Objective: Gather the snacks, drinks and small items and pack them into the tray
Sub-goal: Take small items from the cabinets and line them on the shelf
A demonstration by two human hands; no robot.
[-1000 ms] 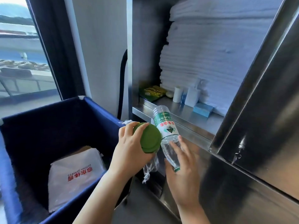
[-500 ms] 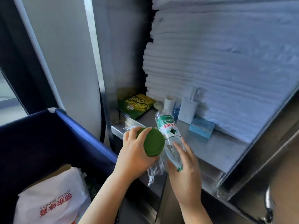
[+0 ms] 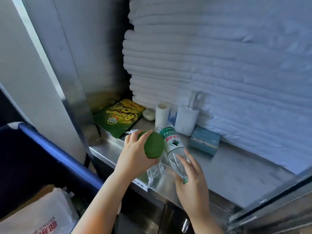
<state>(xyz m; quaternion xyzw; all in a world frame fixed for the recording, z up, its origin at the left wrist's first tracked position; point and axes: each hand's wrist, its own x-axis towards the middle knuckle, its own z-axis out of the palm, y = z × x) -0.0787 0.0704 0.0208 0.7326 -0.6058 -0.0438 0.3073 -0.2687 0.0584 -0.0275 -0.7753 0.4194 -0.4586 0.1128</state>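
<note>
The left hand point(image 3: 135, 153) grips a round green wrapped thing point(image 3: 153, 146). The right hand point(image 3: 192, 186) holds a clear plastic water bottle point(image 3: 172, 142) by its cap end, so it might slip.

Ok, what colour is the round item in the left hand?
The round item in the left hand is plain dark green; head view shows it best.

Both bare hands are up at the lower centre of the frame, each gripping something.

The left hand point(image 3: 133, 154) reaches in from the lower left on a bare forearm, fingers and thumb curled round a green round snack point(image 3: 154, 144). Just right of it the right hand point(image 3: 192, 183) shows its back, fingers round the cap end of a water bottle point(image 3: 172, 141).
</note>
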